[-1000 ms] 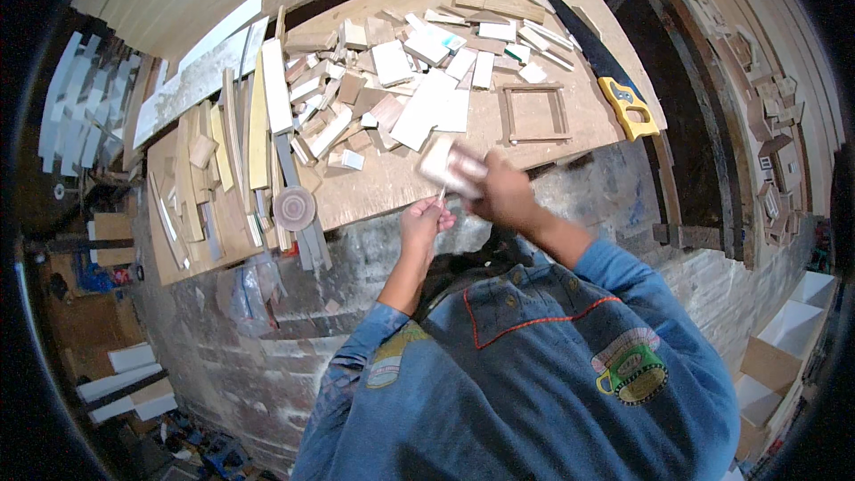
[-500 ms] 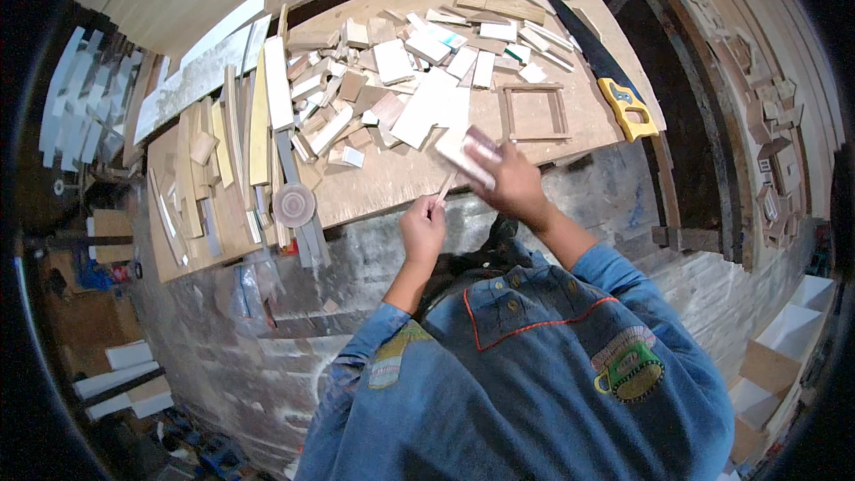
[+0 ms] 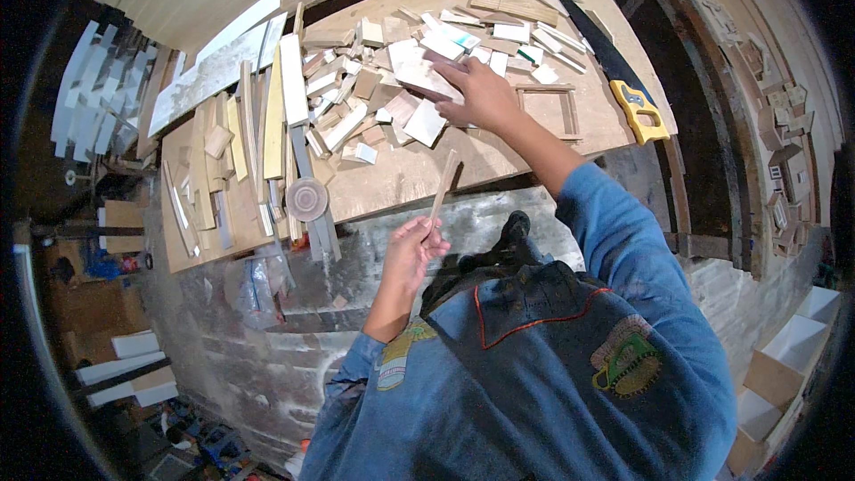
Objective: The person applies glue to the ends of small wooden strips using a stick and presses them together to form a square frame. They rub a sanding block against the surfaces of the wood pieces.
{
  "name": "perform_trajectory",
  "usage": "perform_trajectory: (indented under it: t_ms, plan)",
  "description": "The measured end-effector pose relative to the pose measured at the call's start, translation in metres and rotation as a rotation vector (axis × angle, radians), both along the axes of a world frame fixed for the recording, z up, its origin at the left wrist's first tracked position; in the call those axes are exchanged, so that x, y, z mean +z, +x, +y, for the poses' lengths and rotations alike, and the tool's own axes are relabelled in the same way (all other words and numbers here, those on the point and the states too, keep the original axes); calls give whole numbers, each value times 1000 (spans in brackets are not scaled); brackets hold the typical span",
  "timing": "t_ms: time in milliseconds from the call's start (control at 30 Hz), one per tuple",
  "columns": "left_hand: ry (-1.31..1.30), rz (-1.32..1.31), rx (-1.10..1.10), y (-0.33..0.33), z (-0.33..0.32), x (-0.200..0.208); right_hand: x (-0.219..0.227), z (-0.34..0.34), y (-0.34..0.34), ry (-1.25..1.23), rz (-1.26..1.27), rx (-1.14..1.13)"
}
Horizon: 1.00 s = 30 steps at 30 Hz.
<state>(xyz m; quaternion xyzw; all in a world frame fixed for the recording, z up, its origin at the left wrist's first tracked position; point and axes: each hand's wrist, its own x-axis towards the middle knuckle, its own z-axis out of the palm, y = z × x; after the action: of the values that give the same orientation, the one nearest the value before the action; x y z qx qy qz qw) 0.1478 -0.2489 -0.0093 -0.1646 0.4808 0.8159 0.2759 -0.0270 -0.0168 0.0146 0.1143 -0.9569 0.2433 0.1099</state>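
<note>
Fingertips of the left hand pinch a thin stick. The right hand, moments ago beside it, has moved out over the scrap pile with a pale block; whether those spread fingers grip it, I cannot tell from here. The stick is thus clear, held one-handed. Rightward on the table: a small frame, a saw.

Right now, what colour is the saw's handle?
The handle is mostly yellow; the head view shows it best.
</note>
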Motion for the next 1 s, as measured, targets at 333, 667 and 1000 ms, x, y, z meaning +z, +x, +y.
perform_trajectory:
  t_ms: [333,667,1000]
  plan:
    - [91,-24,20,4,-2,20,39,-27,30,-215,-505,685]
    - [-14,296,174,-16,18,39,17,-2,101,-793,-500,274]
    - [17,245,249,-40,66,16,-8,4,168,-982,-387,-39]
